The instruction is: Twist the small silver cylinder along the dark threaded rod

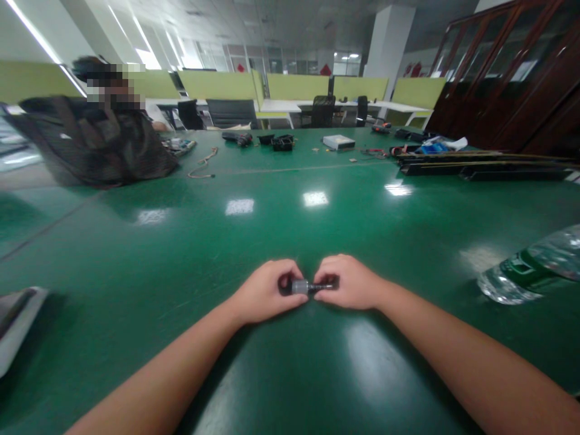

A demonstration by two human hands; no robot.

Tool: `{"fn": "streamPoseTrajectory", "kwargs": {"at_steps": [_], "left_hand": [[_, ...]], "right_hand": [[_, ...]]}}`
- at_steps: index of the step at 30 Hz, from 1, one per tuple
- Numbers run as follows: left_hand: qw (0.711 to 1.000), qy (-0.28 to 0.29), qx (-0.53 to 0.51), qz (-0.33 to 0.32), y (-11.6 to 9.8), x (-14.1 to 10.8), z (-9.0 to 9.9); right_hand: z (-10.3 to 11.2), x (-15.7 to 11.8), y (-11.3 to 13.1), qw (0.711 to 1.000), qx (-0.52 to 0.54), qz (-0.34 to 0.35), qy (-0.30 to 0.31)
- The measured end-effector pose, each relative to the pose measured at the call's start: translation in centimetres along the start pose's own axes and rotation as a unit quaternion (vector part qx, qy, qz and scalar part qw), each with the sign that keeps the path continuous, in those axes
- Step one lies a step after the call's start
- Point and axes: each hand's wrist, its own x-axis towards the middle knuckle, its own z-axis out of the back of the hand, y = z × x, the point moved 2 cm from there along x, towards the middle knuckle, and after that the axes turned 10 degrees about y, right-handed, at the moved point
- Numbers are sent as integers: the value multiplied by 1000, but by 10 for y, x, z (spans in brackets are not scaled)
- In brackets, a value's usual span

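Above the green table [281,241], a small black cylindrical object with a grey band [299,287] lies sideways between my hands. Its exact kind is unclear. The thicker left end sits in my left hand [272,290], with the fingers and thumb curled round it. My right hand [347,282] pinches the thinner dark end on the right side. The fingers partly hide both ends of the object. The two hands are close together, with the middle of the object showing in the gap.
A clear plastic bottle [534,266] is at the right; a pale-edged flat item [22,326] is at the left edge. Toward the back are a dark bag [99,145], a cable [202,163], black parts [283,142], a white box [338,142] and long black strips [480,164]. A person [113,84] sits behind the bag.
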Motion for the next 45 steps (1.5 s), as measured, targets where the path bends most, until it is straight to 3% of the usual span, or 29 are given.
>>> {"fn": "streamPoseTrajectory", "kwargs": {"at_steps": [8,12,16,25,35,45], "left_hand": [[1000,4,6,0,0,0,1],[1000,7,3,4,-2,0,1],[1000,7,3,6,-3,1,2],[1000,5,4,7,-1,1,2],[1000,3,-15,9,0,0,1],[1000,3,-14,-11,-1,-2,3]], "right_hand": [[8,-4,-2,999,10,-32,8],[19,-11,-15,994,64,-78,41],[27,-16,-26,988,90,-123,33],[20,-12,-18,989,92,-105,47],[1,1,2,997,72,-21,-7],[-3,0,0,997,69,-11,-14]]}}
